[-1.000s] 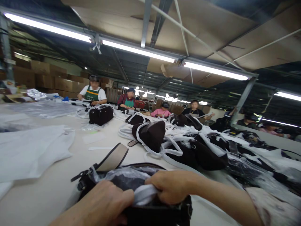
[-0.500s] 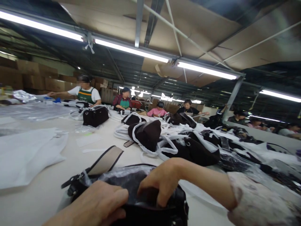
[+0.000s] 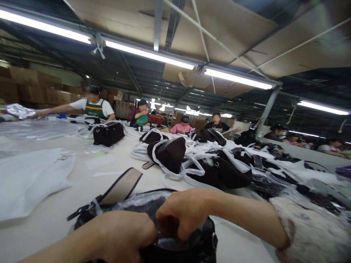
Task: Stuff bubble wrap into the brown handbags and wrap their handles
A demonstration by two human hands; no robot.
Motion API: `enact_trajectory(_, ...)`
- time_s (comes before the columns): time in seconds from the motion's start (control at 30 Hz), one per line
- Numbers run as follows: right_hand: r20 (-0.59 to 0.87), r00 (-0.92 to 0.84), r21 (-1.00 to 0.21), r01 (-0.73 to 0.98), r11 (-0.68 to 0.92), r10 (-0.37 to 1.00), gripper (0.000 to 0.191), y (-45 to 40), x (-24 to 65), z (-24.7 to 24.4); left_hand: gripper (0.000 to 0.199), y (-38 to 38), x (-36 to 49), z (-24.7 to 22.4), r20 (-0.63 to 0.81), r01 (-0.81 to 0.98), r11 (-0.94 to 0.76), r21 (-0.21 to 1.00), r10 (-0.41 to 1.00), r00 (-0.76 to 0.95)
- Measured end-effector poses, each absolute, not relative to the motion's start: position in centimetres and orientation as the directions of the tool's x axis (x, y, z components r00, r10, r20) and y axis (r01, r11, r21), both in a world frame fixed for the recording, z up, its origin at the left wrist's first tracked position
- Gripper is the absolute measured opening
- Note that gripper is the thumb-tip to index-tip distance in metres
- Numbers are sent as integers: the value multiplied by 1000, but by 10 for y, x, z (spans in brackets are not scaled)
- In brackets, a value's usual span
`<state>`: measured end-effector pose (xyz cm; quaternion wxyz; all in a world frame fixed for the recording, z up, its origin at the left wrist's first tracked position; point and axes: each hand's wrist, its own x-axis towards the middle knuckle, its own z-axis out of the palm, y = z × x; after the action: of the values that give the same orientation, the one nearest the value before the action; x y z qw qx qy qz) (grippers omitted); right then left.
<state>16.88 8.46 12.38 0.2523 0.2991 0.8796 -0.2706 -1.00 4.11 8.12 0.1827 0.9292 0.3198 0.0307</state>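
Note:
A black handbag [image 3: 205,237] stands before me on the white table, its top open. Clear plastic [image 3: 145,202] lines or fills its mouth. A wide beige strap with dark edging [image 3: 122,186] sticks up from its left end, beside a small black buckle strap. My left hand [image 3: 128,230] is closed over the front rim of the handbag, fingertips hidden. My right hand [image 3: 183,213] reaches into the opening from the right, its fingers curled down with thumb and fingers close together. Whatever they grip inside cannot be made out.
Dark bags [image 3: 167,155] wrapped in white strips pile up beyond the handbag and to the right. Another dark bag [image 3: 108,133] stands farther left. White sheets [image 3: 35,179] lie at left. Several co-workers sit across the table, one in a green apron [image 3: 94,109]. Cartons [image 3: 35,82] are stacked behind.
My left hand has moved right and inward over the rim, closer to my right hand. The right hand's fingers are more curled in the opening. The view has shifted slightly.

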Motion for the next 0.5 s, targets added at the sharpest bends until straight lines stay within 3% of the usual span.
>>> enact_trajectory(0.13, -526, -720, -304, 656, 690, 453, 32, 86, 176, 112, 46, 48, -7, 80, -222, 551, -710, 438, 508, 832)
enact_trajectory(0.27, -605, -715, -393, 651, 649, 351, 35, 92, 175, 102, 53, 51, -6, 80, -367, 574, -683, 452, 444, 817)
enact_trajectory(0.37, -659, -705, -316, 574, 755, 260, 27, 93, 164, 90, 52, 51, -4, 80, -438, 592, -679, 433, 415, 797)
enact_trajectory(0.43, -637, -720, -268, 541, 797, 274, 13, 92, 157, 79, 50, 50, -3, 82, -475, 623, -681, 386, 432, 767)
enact_trajectory(0.5, -585, -741, -252, 553, 794, 330, 20, 92, 154, 68, 48, 49, -3, 85, -471, 646, -681, 345, 470, 747)
